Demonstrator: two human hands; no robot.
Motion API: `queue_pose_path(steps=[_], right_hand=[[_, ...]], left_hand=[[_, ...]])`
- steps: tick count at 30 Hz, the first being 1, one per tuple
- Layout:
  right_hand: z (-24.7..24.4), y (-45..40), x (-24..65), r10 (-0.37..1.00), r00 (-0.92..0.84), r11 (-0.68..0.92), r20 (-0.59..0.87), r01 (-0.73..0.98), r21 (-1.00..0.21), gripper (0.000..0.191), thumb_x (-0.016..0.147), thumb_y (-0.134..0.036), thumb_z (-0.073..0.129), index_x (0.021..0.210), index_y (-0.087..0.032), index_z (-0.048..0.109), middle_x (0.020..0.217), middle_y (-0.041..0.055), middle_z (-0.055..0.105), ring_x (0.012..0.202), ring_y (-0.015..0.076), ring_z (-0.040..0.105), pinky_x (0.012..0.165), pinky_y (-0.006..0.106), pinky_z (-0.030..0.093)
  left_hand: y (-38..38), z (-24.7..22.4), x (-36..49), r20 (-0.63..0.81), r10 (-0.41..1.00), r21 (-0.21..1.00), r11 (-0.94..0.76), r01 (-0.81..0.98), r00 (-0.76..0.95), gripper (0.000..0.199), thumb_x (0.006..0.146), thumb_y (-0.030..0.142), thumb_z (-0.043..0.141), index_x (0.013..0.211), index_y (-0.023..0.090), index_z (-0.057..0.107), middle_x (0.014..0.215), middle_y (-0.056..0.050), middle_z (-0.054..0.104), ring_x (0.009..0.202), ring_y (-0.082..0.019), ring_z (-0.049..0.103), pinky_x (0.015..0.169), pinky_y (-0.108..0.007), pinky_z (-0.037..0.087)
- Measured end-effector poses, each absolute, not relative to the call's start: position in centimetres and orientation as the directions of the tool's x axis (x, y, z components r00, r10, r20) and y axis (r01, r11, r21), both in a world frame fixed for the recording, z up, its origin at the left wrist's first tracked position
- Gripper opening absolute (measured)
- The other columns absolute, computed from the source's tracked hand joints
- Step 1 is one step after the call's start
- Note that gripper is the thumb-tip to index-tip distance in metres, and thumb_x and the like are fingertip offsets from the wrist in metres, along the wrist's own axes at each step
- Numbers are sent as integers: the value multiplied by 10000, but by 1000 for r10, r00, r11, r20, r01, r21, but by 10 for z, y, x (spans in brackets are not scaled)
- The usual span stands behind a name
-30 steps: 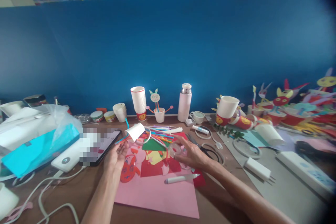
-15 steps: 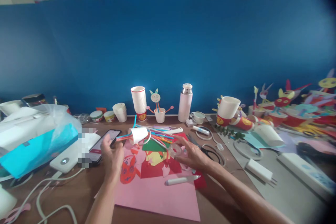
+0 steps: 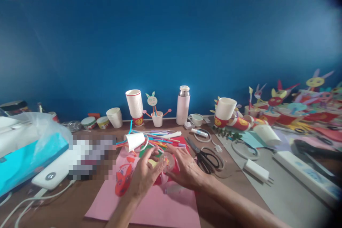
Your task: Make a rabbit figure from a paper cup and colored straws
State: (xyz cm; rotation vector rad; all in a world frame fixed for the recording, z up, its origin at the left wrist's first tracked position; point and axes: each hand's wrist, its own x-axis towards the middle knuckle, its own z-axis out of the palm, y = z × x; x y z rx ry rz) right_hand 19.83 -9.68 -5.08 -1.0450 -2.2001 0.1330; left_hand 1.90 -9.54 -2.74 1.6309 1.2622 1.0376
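Note:
Both my hands meet over the pink paper. Between them is a roll of clear tape. My right hand grips the roll from the right, with its fingers curved over it. From the other side, my left hand pinches the roll's near edge with thumb and fingers. Under the hands lie red, green and yellow paper scraps, partly covered. An orange-red paper cutout rests left of my left hand. A white marker shows below the right hand, blurred.
Behind the hands are a tipped paper cup with straws, a stack of cups, a paper-cup figure and a pink flask. Scissors lie to the right, near a power strip. A white power bank is at left.
My left hand has moved right, from beside the phone to the tape roll. My right hand has brought the roll slightly left and nearer. The view has shifted a little.

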Motion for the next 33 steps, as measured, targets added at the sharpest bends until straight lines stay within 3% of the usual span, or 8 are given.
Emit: queue_pose_path(steps=[9,14,19,25,29,33], right_hand=[[-58,-97,191,720,-371,657,586,637,-403,747,750,-344,633,1354,-197,217,1179,124,555,1030,269,538,852,424,439],[-54,-99,192,716,-343,655,608,632,-415,723,743,-287,634,1343,-191,242,1161,122,566,1033,258,540,861,409,447],[-53,-103,192,743,-269,629,613,594,-502,708,754,-287,637,1337,-187,248,1160,117,562,1061,244,528,902,398,432],[-48,-111,194,759,-317,637,569,541,-549,786,730,-375,670,1352,-193,225,1243,119,501,1134,242,477,939,379,401],[-37,-103,206,767,-325,621,553,593,-513,568,782,-327,607,1282,-201,367,1165,102,552,1049,230,521,885,367,415],[-32,-88,225,822,-275,527,499,700,-482,194,818,-219,538,1005,-201,587,924,46,642,866,187,578,774,311,410]], left_hand=[[-94,-38,22,73,959,961,-141,239,273,432,720,354,612,1107,192,512,965,-76,634,833,-226,615,687,-309,486],[-93,-37,22,6,930,990,-57,129,366,495,738,361,614,1188,214,469,1097,-74,609,911,-223,602,766,-307,475],[-94,-27,18,9,874,1000,-2,-15,486,490,755,314,610,1217,236,464,1176,-69,583,1024,-230,552,856,-325,440],[-98,-19,18,-37,912,995,69,-65,408,355,746,304,621,1079,211,540,1065,-59,623,984,-221,569,803,-314,460],[-93,-21,13,11,953,985,42,-169,302,340,734,330,622,1029,176,552,974,-68,636,821,-195,613,675,-285,477],[-82,-26,2,-18,987,952,67,-300,163,412,708,343,649,1058,172,516,909,-41,629,630,-146,611,497,-232,439]])
